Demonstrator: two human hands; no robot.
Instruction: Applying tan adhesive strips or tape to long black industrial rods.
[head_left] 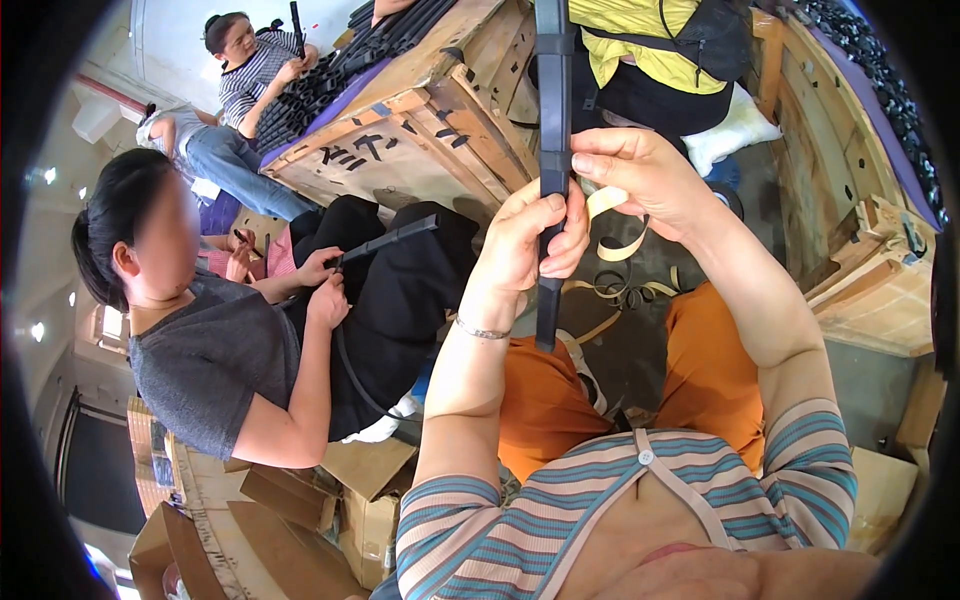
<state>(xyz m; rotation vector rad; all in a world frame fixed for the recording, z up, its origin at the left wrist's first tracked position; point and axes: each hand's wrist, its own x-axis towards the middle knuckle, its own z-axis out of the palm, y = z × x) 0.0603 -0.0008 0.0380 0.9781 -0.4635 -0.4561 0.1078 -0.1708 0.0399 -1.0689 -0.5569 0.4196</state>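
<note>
One long black bar (554, 125) is held nearly upright in front of the wearer, above the gap between the knees of the orange trousers (715, 360). Its lower part is gripped by the left hand (528, 235), whose fingers are curled around it with the thumb laid across the near face. A narrow cream-and-dark strip (606, 203) is pinched in the bent fingers of the right hand (655, 180), beside the bar; whether the tips of its thumb and forefinger are pressed on the bar itself cannot be told. The strip's free end is left hanging in a loop, and more curled strips (632, 290) are scattered on the floor (640, 350) below. To the left, a similar dark bar (390, 240) is held in both hands by a seated co-worker (215, 350). Black pieces (405, 50) are piled on a wooden crate (385, 140) farther off, and a white sack (735, 130) is seen near another wooden crate (815, 140) at the right.
</note>
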